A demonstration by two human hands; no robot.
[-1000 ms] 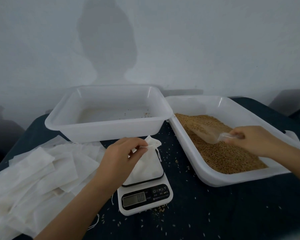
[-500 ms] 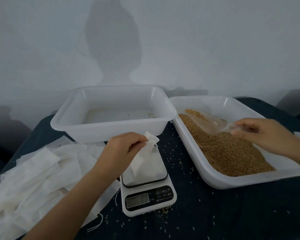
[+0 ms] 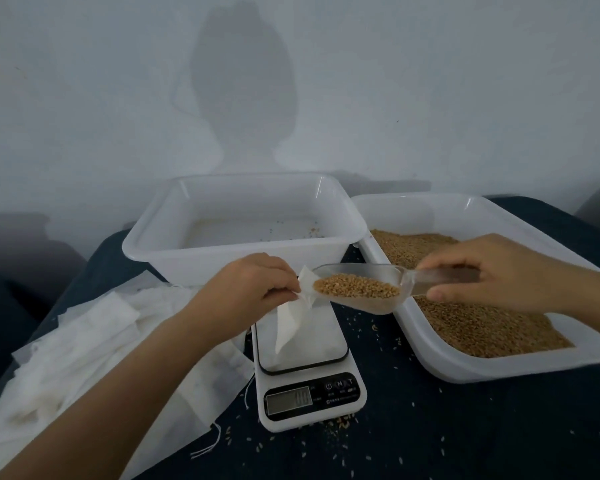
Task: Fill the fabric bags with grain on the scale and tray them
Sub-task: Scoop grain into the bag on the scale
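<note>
Left hand (image 3: 253,289) pinches fabric bag (image 3: 303,327) mouth above scale (image 3: 309,362); right hand (image 3: 492,271) grips loaded scoop (image 3: 361,287) (tip just right of mouth, long axis pointing left).

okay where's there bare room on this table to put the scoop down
Free: the dark cloth right of the scale, below the grain tray, with only stray grains. Crowded: the empty bags cover the left, and both trays fill the back.

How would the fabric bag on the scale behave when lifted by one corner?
Probably floppy: the bag folds and sags below the left hand pinching its top. Likely very light, since it looks thin and unfilled. It may collapse shut when the scoop pours.
</note>
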